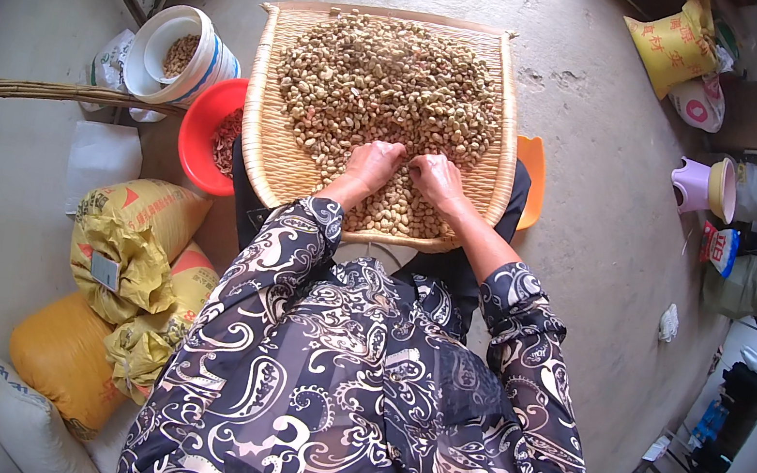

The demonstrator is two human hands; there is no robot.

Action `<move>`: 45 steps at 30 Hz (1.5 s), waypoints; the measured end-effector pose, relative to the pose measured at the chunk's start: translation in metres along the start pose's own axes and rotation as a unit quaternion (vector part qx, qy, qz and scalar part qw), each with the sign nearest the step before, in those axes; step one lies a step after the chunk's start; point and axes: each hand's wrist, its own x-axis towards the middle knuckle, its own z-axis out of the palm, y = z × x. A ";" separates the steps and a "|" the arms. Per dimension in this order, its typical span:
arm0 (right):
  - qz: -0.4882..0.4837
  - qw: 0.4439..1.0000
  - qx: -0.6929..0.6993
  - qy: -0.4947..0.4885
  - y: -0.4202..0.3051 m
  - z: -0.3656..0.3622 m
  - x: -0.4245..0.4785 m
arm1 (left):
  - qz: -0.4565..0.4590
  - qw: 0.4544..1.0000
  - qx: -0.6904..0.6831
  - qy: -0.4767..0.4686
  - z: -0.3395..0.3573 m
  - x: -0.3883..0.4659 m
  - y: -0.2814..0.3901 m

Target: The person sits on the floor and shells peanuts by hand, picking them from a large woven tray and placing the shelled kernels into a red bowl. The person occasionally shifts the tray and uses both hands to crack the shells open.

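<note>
A woven wicker winnowing tray (259, 108) rests across my lap. Brown nuts or beans, perhaps peanuts (386, 83), are heaped over its far and middle part, with a paler strip of them (397, 210) running to the near edge between my wrists. My left hand (374, 166) and my right hand (437, 181) are close together over the near side of the heap, backs up and fingers curled inward. The fingertips nearly meet among the pieces. Whether either hand pinches a piece is hidden by the curled fingers.
Left of the tray stand a red plastic basin (202, 179) with reddish-brown bits and a white bucket (214, 58) with a bowl of nuts inside. Full yellow sacks (147, 209) lean at the lower left. An orange plastic object (535, 179) shows beside the tray's right edge.
</note>
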 end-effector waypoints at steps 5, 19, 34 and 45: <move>0.038 0.999 0.019 -0.007 -0.013 0.001 0.003 | -0.097 0.987 -0.123 0.027 -0.012 -0.002 -0.007; 0.039 0.999 -0.008 -0.014 -0.021 0.015 0.016 | -0.162 0.980 -0.116 0.026 -0.047 -0.020 -0.035; 0.120 0.567 0.813 -0.059 -0.015 -0.067 -0.012 | 0.005 0.993 0.116 0.002 -0.009 0.003 -0.004; 0.020 0.999 0.031 -0.035 -0.013 -0.001 0.002 | -0.240 0.727 -0.632 -0.117 -0.062 -0.001 -0.012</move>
